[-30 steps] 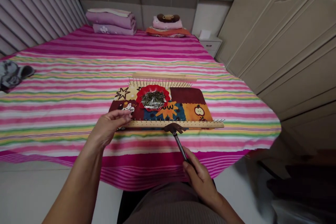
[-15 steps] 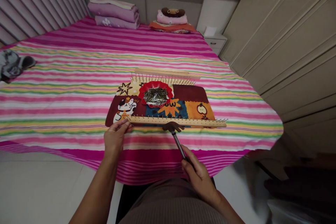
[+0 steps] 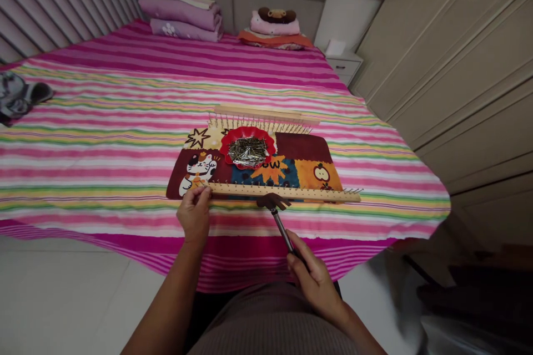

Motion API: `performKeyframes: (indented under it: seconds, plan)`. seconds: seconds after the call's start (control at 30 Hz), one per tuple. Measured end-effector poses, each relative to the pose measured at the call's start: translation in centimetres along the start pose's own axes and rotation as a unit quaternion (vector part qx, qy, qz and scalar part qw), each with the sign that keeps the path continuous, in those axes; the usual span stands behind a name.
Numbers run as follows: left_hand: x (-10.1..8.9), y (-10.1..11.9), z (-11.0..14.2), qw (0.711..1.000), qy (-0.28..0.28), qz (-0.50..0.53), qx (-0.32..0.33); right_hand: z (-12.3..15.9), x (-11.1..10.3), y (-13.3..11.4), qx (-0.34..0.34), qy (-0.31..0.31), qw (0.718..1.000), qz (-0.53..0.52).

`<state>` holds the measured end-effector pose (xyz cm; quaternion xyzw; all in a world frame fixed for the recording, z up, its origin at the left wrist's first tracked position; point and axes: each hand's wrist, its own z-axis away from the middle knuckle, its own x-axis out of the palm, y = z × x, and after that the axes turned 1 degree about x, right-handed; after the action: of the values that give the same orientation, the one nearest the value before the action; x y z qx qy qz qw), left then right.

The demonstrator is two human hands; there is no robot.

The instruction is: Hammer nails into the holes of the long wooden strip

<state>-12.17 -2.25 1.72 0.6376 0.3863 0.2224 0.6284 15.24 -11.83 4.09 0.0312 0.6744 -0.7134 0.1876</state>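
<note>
My right hand [image 3: 310,269] is wrapped round the dark handle of a claw hammer [image 3: 272,201]. The hammer's head rests against or just before the near edge of a long wooden strip [image 3: 283,192], with many thin nails standing along it. At the strip's left end my left hand [image 3: 195,217] is closed, thumb and fingertips pressed together by the wood; what sits between them is too small to make out. Behind the strip, a red scalloped bowl [image 3: 225,147] holds a heap of nails [image 3: 247,151]. Both stand on a patterned mat [image 3: 306,148] with a cat picture.
Beyond the bowl lie more wooden strips [image 3: 258,112], one bristling with nails. The bed [image 3: 104,150] has a striped cover. Folded purple bedding [image 3: 181,16] and a stack with a brown plush [image 3: 277,15] lie at the headboard. Grey cloth [image 3: 20,97] is at far left.
My left hand has shifted slightly right and turned at the strip's left end, its fingertips drawn closer together. The right hand and hammer have hardly moved.
</note>
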Motion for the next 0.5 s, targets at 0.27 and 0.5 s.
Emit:
performKeyframes:
  seconds: [0.27,0.5]
  plan:
    - [0.4,0.5,0.6,0.999,0.018,-0.030,0.017,-0.1,0.1,-0.2,-0.013,0.003,1.000,0.002]
    - [0.7,1.1,0.9,0.998,0.030,-0.059,0.016,-0.2,0.2,-0.5,-0.019,-0.010,1.000,0.006]
